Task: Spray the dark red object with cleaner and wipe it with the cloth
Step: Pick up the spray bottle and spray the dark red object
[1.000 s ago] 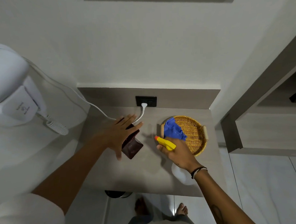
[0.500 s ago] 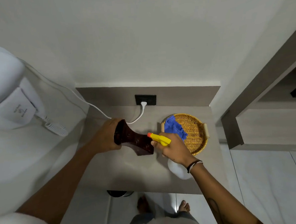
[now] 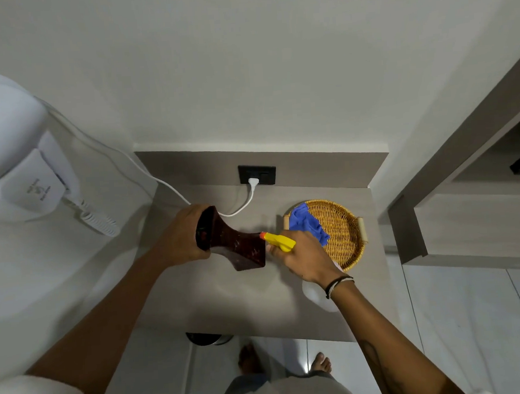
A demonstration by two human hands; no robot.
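My left hand [image 3: 182, 238] grips one end of the dark red object [image 3: 234, 244], a glossy flared piece held lying sideways above the counter. My right hand [image 3: 302, 258] holds a spray bottle [image 3: 279, 242] with a yellow head and orange nozzle; the nozzle tip is right at the object's wide end. The bottle's pale body [image 3: 319, 296] shows below my wrist. A blue cloth [image 3: 306, 223] lies crumpled in the round wicker tray [image 3: 349, 240] just beyond my right hand.
The grey counter [image 3: 228, 299] ends in a front edge near my feet. A white cord [image 3: 244, 204] runs from the black wall socket [image 3: 257, 174] to a wall-mounted white hair dryer [image 3: 16, 163] at left. A shelf unit [image 3: 467, 214] stands at right.
My left hand closed on the dark red object and lifted it off the counter, turning it sideways. My right hand brought the spray nozzle up against it.
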